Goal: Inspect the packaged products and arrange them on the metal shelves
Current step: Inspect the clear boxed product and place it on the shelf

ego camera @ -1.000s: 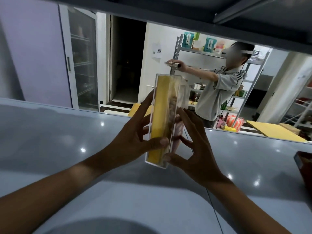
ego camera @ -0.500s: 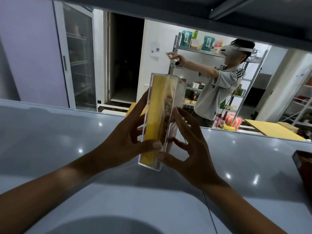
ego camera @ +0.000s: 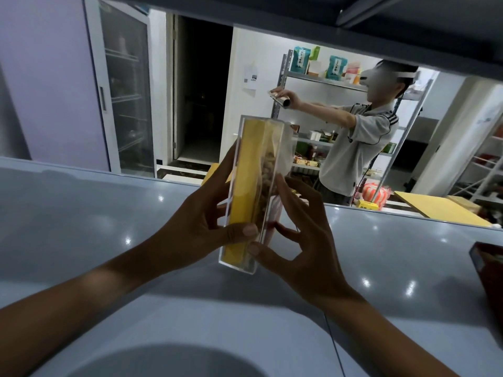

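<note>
Hands both on one clear plastic box (ego camera: pixel 255 191) — tall, see-through, yellow insert on its left side and some brownish snack stuff visible inside. Held upright, tilted slightly, just above grey metal shelf surface (ego camera: pixel 81 227), bottom end not quite touching as far as visible. Left hand (ego camera: pixel 198 221) wrapped round the box's left side, thumb pressed across the front near the bottom. Right hand (ego camera: pixel 307 235) pinching the right edge — thumb at the lower front corner, fingers spread and curled behind. Dark red package (ego camera: pixel 490 265) at the shelf's far right edge, well apart from the box. Beyond the shelf: another person (ego camera: pixel 359 148) at a metal rack (ego camera: pixel 326 80) stocked with teal bags (ego camera: pixel 299 59), holding something silvery (ego camera: pixel 280 99) up.
</note>
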